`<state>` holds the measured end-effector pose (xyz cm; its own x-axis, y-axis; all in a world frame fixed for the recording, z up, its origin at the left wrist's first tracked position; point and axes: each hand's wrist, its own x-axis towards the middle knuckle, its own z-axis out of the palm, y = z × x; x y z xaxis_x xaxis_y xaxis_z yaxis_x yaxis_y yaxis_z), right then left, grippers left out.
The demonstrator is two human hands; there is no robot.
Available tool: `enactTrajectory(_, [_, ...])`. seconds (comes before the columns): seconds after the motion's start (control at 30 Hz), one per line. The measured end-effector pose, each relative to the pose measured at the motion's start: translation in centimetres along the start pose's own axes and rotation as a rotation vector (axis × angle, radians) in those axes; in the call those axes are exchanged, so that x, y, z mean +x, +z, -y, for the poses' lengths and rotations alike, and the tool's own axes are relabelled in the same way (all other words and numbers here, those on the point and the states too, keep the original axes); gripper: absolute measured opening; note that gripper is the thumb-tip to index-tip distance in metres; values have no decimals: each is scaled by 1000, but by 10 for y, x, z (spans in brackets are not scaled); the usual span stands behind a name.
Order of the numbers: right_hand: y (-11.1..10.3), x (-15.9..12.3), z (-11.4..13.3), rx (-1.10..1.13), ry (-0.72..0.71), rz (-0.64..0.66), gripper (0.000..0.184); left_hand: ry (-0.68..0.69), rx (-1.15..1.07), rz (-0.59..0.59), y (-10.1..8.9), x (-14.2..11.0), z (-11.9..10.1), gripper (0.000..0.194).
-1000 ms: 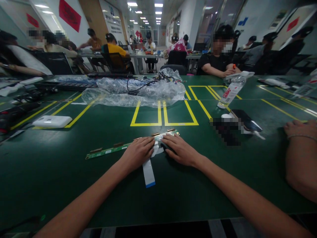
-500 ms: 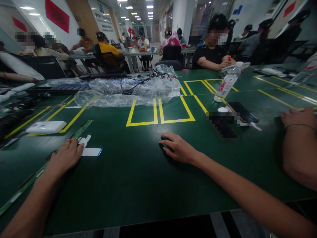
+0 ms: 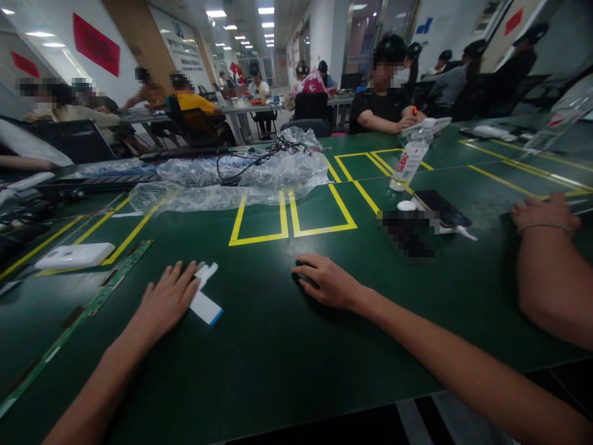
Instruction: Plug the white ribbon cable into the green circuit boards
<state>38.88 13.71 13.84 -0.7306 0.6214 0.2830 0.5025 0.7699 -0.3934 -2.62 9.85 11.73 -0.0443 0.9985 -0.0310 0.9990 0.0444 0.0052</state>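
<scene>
Loosely spread and apart, left hand [image 3: 167, 298] touches white ribbon [image 3: 206, 307], right hand [image 3: 330, 282] green table [image 3: 259, 358]; ceiling lights [image 3: 266, 10] shine beyond.

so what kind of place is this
Perhaps an electronics workroom in an office: a long circuit board lies on a green table marked with yellow tape, and people sit around beyond.

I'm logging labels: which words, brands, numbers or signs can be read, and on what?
No text is clear enough to quote.
Nearer plastic bottle: red label characters, blurred.
Far-right bottle: red label marking, blurred.
Wall sign: logo and lettering, blurred.
Large red poster: dark marks, blurred.
Blue wall emblem: nothing legible.
Yellow tape: tiny marking, too small.
Green circuit board: nothing legible.
White flat cable: none visible.
</scene>
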Motion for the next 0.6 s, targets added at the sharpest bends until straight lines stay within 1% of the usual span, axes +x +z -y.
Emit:
enactTrajectory(0.07, [2, 1, 2, -9, -8, 4, 39, 215, 14, -12, -1, -2, -57, 61])
enactTrajectory(0.13, [3, 2, 6, -33, -19, 26, 43, 383, 5, -59, -2, -4, -111, 57])
enactTrajectory(0.17, [4, 2, 8, -49, -25, 49, 46, 451, -7, -78, -2, -6, -133, 57])
enactTrajectory(0.2, [6, 2, 10, -65, -29, 77, 49, 493, -19, -91, -2, -7, -151, 56])
enactTrajectory(0.23, [7, 2, 12, -80, -32, 109, 51, 527, -35, -102, -2, -8, -164, 56])
enactTrajectory(0.27, [7, 3, 14, -96, -34, 137, 52, 549, -52, -108, -2, -8, -171, 56])
enactTrajectory(0.3, [8, 3, 15, -112, -33, 160, 53, 559, -68, -111, -2, -7, -173, 56])
enactTrajectory(0.33, [9, 3, 16, -128, -31, 179, 53, 557, -81, -112, -2, -6, -170, 57])
enactTrajectory(0.4, [9, 3, 18, -153, -20, 203, 54, 492, -84, -105, -5, 0, -149, 58])
enactTrajectory(0.43, [8, 3, 18, -159, -11, 214, 54, 414, -68, -101, -7, 4, -132, 59])
enactTrajectory(0.47, [8, 3, 18, -160, -1, 221, 55, 304, -43, -99, -10, 8, -113, 60])
enactTrajectory(0.57, [5, 2, 19, -139, 21, 228, 55, -98, 19, -119, -22, 18, -54, 67])
enactTrajectory(0.6, [5, 2, 19, -128, 24, 226, 55, -177, 19, -128, -26, 19, -39, 70])
